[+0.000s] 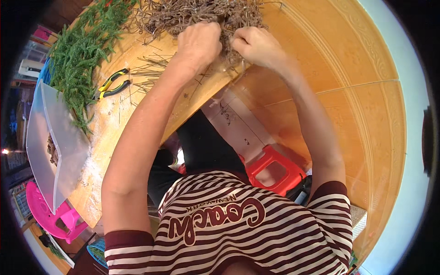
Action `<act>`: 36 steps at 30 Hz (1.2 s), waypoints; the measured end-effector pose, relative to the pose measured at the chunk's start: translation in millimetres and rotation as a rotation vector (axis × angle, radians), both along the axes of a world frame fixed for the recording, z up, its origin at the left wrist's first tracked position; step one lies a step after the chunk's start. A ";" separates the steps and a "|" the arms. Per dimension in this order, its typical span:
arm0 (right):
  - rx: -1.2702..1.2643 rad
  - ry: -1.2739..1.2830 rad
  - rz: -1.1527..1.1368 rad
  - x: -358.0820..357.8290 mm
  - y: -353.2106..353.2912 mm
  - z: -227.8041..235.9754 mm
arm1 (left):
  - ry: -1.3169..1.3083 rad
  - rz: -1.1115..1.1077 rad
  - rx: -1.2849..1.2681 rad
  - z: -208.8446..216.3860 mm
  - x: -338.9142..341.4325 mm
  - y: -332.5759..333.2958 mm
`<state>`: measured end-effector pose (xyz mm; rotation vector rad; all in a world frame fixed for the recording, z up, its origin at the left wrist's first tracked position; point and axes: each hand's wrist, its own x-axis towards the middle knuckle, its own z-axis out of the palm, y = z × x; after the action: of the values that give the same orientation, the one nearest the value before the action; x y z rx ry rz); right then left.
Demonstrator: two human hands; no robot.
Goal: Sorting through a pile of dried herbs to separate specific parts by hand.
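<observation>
1. Location: the tangled brown twig bundle [206,16] lies at 12 o'clock on the wooden surface [106,146].
2. Grip state: left hand [200,43] and right hand [257,43] curl at the bundle's 6 o'clock side; fingertips are hidden, so what each grip holds cannot be told.
3. Handling: the bundle is probably light, springy and rough rather than slippery; thin ends may snag or snap.
4. Hold point: pinch single stems near their thicker part; avoid crushing the tangle.

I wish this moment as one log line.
left hand: at brown twiggy pile; right hand: same; grips: unclear; pliers: on table
</observation>
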<state>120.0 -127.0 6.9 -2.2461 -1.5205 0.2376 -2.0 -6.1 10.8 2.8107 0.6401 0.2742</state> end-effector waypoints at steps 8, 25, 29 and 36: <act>-0.127 -0.162 -0.139 -1.7 -14.8 -4.4 | -0.321 0.107 -0.544 -22.5 4.1 12.9; -0.065 -0.297 -0.023 -3.4 5.1 -4.2 | -0.417 -0.183 -0.288 -34.4 -10.4 8.7; -0.097 -0.198 -0.003 0.7 3.3 9.7 | -0.460 -0.140 -0.293 -32.7 -13.1 6.4; -0.002 0.535 0.090 6.3 -3.6 16.2 | -0.346 -0.096 -0.104 -26.1 -11.0 -1.0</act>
<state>126.3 -130.6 23.1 -1.9024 -1.3196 0.7947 -13.1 -7.0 -15.4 2.5947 0.4254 0.6680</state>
